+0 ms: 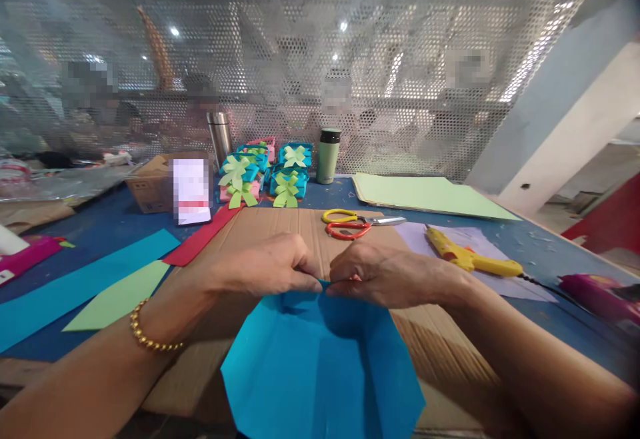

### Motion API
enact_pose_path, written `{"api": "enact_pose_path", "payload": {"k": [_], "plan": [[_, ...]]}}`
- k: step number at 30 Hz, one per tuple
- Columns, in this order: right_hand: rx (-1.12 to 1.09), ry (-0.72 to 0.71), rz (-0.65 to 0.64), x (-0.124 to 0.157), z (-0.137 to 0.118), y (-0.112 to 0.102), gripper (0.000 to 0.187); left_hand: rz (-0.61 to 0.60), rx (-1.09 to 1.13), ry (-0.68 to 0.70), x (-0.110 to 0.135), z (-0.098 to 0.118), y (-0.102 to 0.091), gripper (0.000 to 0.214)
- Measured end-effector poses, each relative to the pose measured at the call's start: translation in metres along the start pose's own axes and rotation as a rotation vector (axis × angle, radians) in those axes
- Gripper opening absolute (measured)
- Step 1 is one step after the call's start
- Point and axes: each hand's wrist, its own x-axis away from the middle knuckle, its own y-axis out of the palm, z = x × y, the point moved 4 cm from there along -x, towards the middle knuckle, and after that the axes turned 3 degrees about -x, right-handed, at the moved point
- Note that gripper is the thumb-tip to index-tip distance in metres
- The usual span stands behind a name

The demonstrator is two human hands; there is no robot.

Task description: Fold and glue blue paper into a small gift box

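A creased sheet of blue paper [320, 372] lies in front of me, its sides angled up along fold lines. My left hand [280, 262] pinches its far edge between thumb and fingers, a gold bead bracelet at the wrist. Close beside it, my right hand [370, 272] grips the same edge, fingers curled behind the paper. Both thumbs press near the middle of that edge. Brown cardboard [280, 222] lies beneath. Just beyond my hands rest scissors [363, 220] with one yellow and one red handle.
On the right, a yellow glue gun [470, 256] sits on purple paper [500, 286]. Green sheets [430, 192] lie behind. Small blue and pink paper baskets with green bows [287, 189] stand at the back by a green tumbler [328, 156]. A lit phone [193, 189] and blue strip [90, 289] are left.
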Motion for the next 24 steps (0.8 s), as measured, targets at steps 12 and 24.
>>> {"api": "enact_pose_path", "payload": {"k": [12, 24], "plan": [[0.051, 0.029, 0.025, 0.003, -0.002, -0.002, 0.027, 0.029, -0.137, -0.101, 0.004, 0.003, -0.007, 0.031], [0.170, -0.029, 0.049, 0.009, -0.008, -0.002, 0.025, 0.041, -0.387, -0.154, 0.010, 0.012, -0.005, 0.013]]}}
